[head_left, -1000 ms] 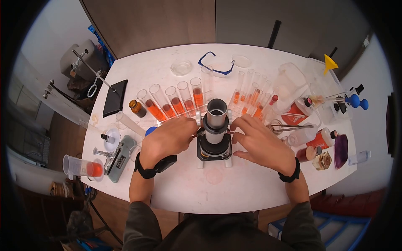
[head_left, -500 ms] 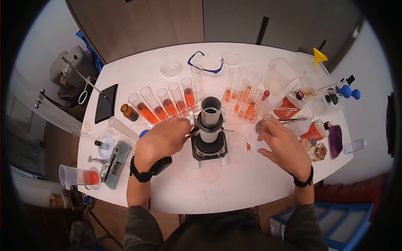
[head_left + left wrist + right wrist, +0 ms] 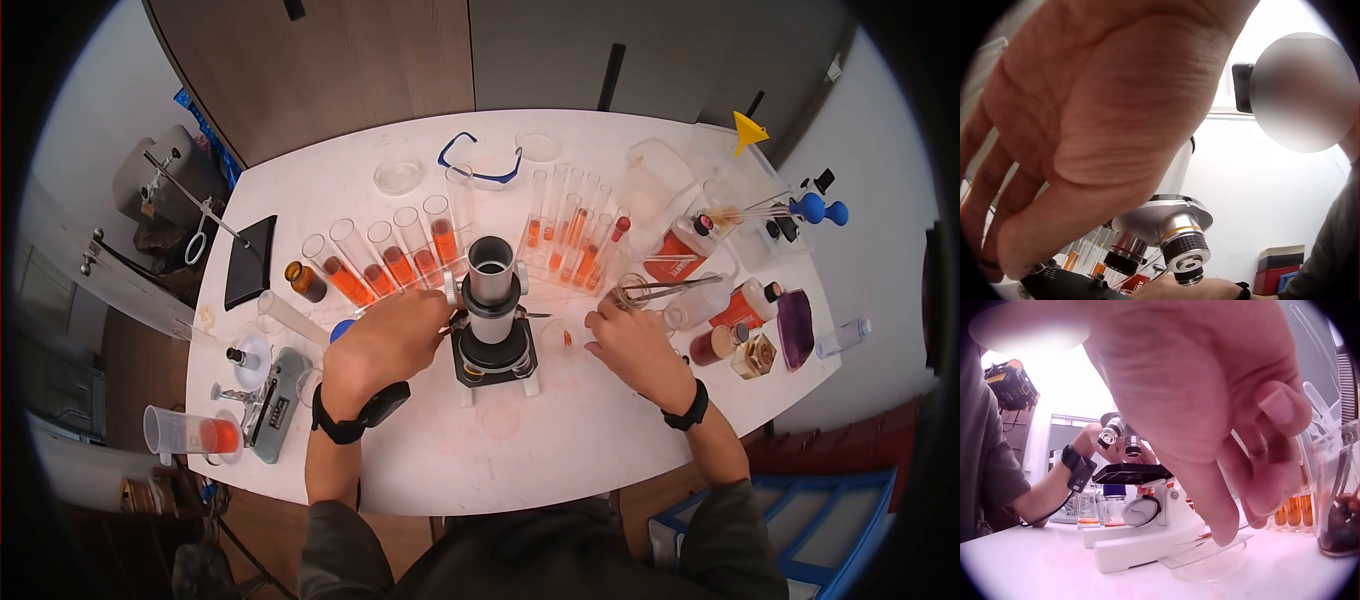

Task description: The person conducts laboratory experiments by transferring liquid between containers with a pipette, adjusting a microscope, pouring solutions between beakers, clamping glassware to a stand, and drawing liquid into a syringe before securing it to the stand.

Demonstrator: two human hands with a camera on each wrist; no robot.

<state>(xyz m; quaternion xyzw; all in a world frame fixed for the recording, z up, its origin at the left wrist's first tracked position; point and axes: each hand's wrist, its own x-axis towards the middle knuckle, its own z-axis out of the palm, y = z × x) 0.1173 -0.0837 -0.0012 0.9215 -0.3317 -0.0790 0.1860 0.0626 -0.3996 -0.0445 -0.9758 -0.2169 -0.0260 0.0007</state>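
Observation:
A microscope (image 3: pixel 492 320) stands between the hands, its tube upright and its objectives (image 3: pixel 1185 247) above the black stage (image 3: pixel 1132 473). My left hand (image 3: pixel 390 335) is at the left side of the stage, thumb and forefinger together by the stage clip; the hand partly hides what it pinches. To the right of the microscope, my right hand (image 3: pixel 640 350) reaches down to a glass slide (image 3: pixel 1200 551) bearing a small orange-red specimen (image 3: pixel 567 339). Its thumb and forefinger grip the slide's long edges over a shallow clear dish (image 3: pixel 1210 572).
Behind the microscope are large test tubes (image 3: pixel 400 262) of orange liquid and smaller tubes (image 3: pixel 577 225) in a rack. Tweezers (image 3: pixel 665 288) stand in a glass beaker (image 3: pixel 1338 500) beyond the right hand. Bottles (image 3: pixel 748 302) crowd the right side; a balance (image 3: pixel 275 405) is at left.
My right hand has left the microscope's right side, moved out toward the tweezers' beaker, then come back down to the slide. My left hand stays at the stage. The head view has shifted.

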